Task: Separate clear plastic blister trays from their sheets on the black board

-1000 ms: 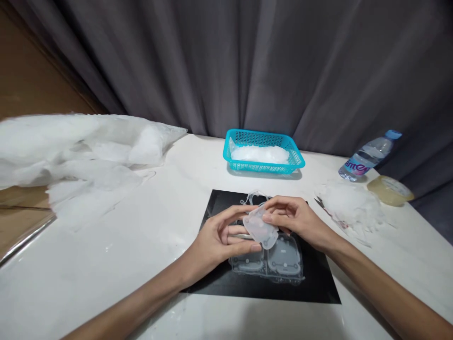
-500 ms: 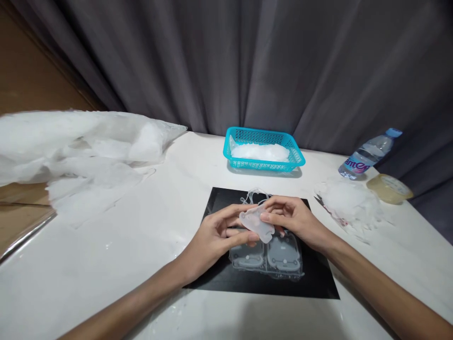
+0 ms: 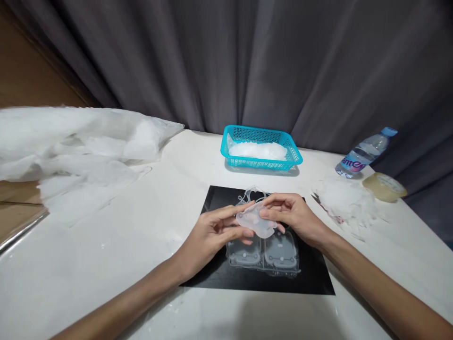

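Between my two hands is a thin, translucent whitish plastic piece (image 3: 255, 222) with a rounded, notched outline. My left hand (image 3: 222, 229) grips its left side, thumb below and fingers behind. My right hand (image 3: 288, 215) pinches its upper right part between thumb and fingers. Below them, a clear sheet with two rounded panels (image 3: 281, 252) lies on a black mat (image 3: 247, 283); its upper part is hidden by my hands. Just beyond my fingers, a clear plastic offcut (image 3: 253, 191) with curled strips rests at the mat's far edge.
A blue basket (image 3: 262, 164) holding white material stands at the back. On the right are a water bottle (image 3: 366, 153), a tape roll (image 3: 384, 186), a heap of clear scraps (image 3: 348, 200) and scissors (image 3: 323, 205), partly covered. White plastic wrapping (image 3: 88, 146) spreads over the left side.
The plastic piece has turned and tilted between my fingers, from hanging nearly upright to lying flatter. Both hands have shifted slightly left and keep hold of it. The view has moved a little.
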Tool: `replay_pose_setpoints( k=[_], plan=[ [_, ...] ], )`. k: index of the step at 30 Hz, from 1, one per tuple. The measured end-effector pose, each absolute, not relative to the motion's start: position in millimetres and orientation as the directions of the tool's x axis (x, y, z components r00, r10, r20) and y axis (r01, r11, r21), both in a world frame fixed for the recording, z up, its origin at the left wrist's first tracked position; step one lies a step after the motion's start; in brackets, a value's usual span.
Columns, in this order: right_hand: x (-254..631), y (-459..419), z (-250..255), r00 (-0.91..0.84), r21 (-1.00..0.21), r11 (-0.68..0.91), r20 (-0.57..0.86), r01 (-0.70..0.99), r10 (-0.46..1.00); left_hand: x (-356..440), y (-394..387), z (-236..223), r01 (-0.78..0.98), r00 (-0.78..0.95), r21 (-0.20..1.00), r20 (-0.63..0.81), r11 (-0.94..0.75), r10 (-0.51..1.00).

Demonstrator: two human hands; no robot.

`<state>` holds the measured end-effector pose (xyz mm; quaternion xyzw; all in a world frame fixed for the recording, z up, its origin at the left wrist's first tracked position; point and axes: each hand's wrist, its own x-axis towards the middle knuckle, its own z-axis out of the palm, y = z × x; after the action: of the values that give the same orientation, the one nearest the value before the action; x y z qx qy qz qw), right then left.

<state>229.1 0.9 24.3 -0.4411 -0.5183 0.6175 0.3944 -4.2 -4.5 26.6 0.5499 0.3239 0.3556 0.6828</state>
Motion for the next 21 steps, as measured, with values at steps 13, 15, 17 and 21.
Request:
replay_pose_setpoints(
  k=[13,15,17,21],
  plan=[
    [267,64,32,0.228,-0.919,0.275,0.343,0.283,0.911,-34,9,9,0.461,0.582,0.791,0.072,-0.402,0.81],
    [277,96,37,0.266,-0.884,0.31,0.411,0.351,0.872,-40,16,11,0.484,0.67,0.739,0.031,-0.468,0.741],
    [281,125,43,0.289,-0.836,0.336,0.482,0.433,0.827,-43,21,14,0.479,0.721,0.733,-0.014,-0.483,0.693],
    [275,155,51,0.173,-0.697,0.396,0.595,0.597,0.785,-44,22,17,0.504,0.713,0.733,-0.055,-0.457,0.699]
  ],
)
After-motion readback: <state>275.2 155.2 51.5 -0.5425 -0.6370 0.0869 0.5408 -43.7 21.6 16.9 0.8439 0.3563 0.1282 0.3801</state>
